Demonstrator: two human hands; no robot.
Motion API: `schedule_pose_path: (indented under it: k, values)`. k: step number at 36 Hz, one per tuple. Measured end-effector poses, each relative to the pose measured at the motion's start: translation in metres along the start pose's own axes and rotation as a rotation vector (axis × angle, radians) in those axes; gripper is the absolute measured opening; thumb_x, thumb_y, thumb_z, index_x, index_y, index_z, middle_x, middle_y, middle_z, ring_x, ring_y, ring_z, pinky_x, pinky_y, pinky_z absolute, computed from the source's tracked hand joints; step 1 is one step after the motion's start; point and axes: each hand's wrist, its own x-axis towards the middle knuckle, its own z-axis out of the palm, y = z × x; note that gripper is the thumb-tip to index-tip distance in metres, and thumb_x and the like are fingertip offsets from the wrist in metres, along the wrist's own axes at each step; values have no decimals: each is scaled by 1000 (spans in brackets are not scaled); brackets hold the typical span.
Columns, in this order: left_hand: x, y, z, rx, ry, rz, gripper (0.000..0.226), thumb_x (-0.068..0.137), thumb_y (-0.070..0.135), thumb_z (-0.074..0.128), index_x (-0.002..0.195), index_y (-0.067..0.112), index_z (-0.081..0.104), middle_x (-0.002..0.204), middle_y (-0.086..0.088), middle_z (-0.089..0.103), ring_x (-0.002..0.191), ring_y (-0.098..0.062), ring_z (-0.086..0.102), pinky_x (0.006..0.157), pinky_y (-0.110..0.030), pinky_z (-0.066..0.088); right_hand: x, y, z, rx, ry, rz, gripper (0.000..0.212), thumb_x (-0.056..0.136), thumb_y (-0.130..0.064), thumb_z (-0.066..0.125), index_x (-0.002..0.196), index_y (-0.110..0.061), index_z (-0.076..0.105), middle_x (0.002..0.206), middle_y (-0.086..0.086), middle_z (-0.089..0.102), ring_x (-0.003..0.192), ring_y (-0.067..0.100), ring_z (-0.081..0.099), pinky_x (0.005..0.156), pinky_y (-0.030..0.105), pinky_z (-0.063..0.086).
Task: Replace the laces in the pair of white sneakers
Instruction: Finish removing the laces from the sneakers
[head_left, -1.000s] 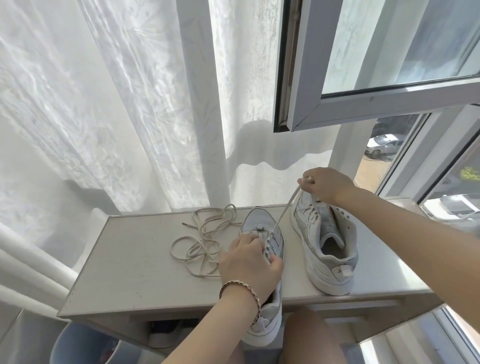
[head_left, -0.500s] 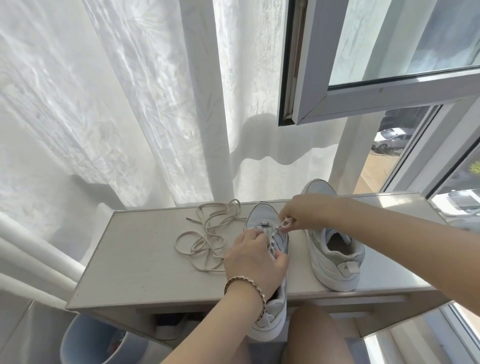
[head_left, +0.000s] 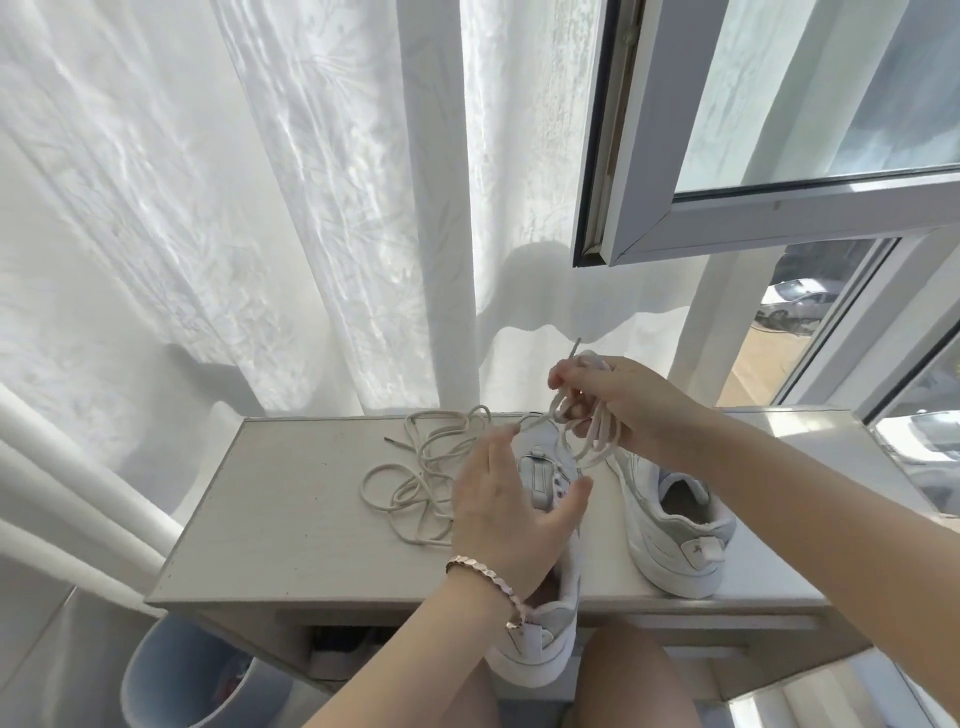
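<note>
Single feed on my end: head-worn wide-angle, pitched forward and down, close over the surface (head_left: 291, 493), facing the curtain (head_left: 260, 208), open window sash (head_left: 779, 218) upper right.

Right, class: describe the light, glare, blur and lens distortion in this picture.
Head view: daylight backlights the sheer white curtain; glare washes out the right end of the pale wooden table top. Head view: the left hand and the right hand, gripping the bunched off-white lace, look slightly motion-blurred. Head view: the wide lens slants the white window frame.

right hand (head_left: 631, 405): lace (head_left: 597, 449) now bunched in grip | left hand (head_left: 506, 514): lifted off sneaker (head_left: 545, 467)
</note>
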Motion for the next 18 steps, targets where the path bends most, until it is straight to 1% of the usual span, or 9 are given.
schedule_pose_path:
  k: [1,3,5,6,8,10,12,14,18]
  values:
    - [2,1,-7,-199,2,-41,92,56,75,41,134,27,31,128,18,36,120,1,34,103,-19,26,-4,-1,7,70,-26,-2,23,96,-21,48,77,-12,58,63,2,50,55,10,48,55,18,41]
    - [6,3,-28,-617,-118,-174,93,52,65,60,133,27,34,130,11,45,118,-3,45,100,-25,37,-12,-3,21,132,-67,-14,23,96,-22,48,78,-12,59,63,2,50,56,12,49,56,22,42]
    - [10,-1,-46,-952,-325,-267,79,62,40,73,129,12,45,116,-5,60,102,-18,61,84,-31,51,-16,-4,38,111,-94,-44,23,95,-23,48,78,-13,61,64,3,53,56,14,51,53,23,43]
    - [10,-3,-54,-1051,-393,-275,65,68,26,73,125,5,50,107,-12,64,93,-23,63,76,-31,54,-17,-3,47,56,-87,-80,22,94,-22,49,78,-13,62,66,4,55,58,15,53,54,23,44]
    - [5,-7,-69,-1105,-427,-286,36,70,11,67,106,5,62,89,-10,66,79,-20,64,62,-26,53,-17,0,64,-69,-45,-166,21,93,-20,52,78,-14,65,71,7,60,62,15,57,56,22,48]
    - [-2,-13,-79,-1131,-404,-310,19,70,9,66,89,8,64,70,-1,63,61,-9,59,50,-18,47,-16,4,80,-163,-29,-207,22,94,-19,52,77,-15,67,73,7,62,64,12,60,59,20,50]
    - [-7,-22,-85,-1155,-415,-349,12,74,7,66,85,7,61,60,4,57,52,-5,51,45,-15,41,-14,9,96,-256,-46,-222,23,94,-20,52,77,-17,66,75,2,61,62,6,59,58,14,49]
    - [-11,-33,-91,-1147,-411,-405,7,81,1,64,84,6,60,58,4,55,50,-5,46,43,-14,38,-13,14,109,-383,-47,-252,25,94,-20,52,73,-19,64,76,-5,59,60,-1,57,56,10,45]
    - [-19,-52,-105,-1126,-360,-446,14,80,-4,65,84,9,61,60,5,50,50,-4,42,43,-13,32,-11,19,133,-501,-123,-261,27,94,-13,50,74,-10,68,79,6,65,73,13,61,72,28,49]
